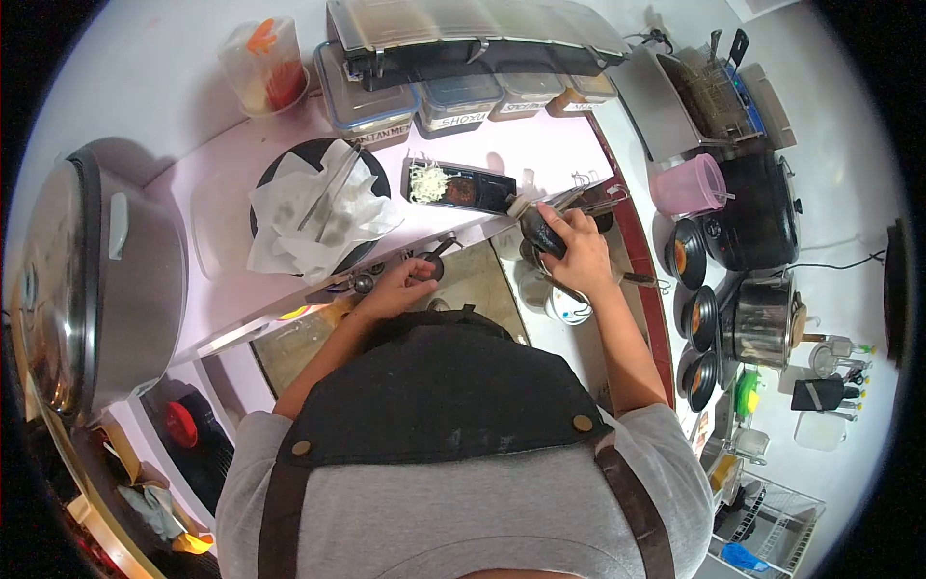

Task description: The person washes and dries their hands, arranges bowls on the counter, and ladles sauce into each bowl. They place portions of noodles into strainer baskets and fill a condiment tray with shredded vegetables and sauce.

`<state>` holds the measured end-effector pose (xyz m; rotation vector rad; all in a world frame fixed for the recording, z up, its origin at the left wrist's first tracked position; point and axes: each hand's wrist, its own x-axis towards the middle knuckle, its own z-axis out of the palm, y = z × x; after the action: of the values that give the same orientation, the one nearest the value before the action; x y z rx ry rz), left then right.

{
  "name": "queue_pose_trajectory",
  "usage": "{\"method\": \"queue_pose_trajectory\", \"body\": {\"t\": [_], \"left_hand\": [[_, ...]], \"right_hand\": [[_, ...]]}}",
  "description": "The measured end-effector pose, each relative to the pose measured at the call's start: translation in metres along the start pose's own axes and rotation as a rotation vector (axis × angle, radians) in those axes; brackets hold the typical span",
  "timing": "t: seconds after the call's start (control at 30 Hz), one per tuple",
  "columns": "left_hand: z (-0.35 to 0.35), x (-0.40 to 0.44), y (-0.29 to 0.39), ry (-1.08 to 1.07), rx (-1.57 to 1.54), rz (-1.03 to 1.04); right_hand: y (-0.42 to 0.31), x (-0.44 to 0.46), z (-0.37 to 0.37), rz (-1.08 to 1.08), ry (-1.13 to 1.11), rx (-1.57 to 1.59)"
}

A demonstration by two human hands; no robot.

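My right hand (577, 253) is wrapped round a dark bottle (542, 232), tilted so that its pale neck meets the right end of a black divided tray (494, 189). Shredded white food (427, 181) fills the tray's left compartment, and a reddish-brown food (461, 190) lies in the middle one. The right compartment looks dark; I cannot tell what it holds. By the counter's front edge, my left hand (407, 286) has its fingers curled beside a small black spoon-like thing (435, 266). Whether they grip it is unclear.
White paper and metal tongs (330, 193) lie on a round black plate (374, 166) at left. Labelled lidded containers (451, 101) line the back. A large cooker (106, 280) stands far left. Several black bowls (698, 318) and a pink jug (689, 184) are at right.
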<state>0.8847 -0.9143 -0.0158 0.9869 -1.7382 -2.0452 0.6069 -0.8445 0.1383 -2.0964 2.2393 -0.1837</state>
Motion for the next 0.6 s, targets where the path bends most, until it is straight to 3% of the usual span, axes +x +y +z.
{"method": "queue_pose_trajectory", "body": {"t": [0.6], "left_hand": [[-0.0008, 0.0033, -0.0034, -0.011, 0.016, 0.004]], "right_hand": [[0.0018, -0.0015, 0.0033, 0.031, 0.017, -0.018]]}}
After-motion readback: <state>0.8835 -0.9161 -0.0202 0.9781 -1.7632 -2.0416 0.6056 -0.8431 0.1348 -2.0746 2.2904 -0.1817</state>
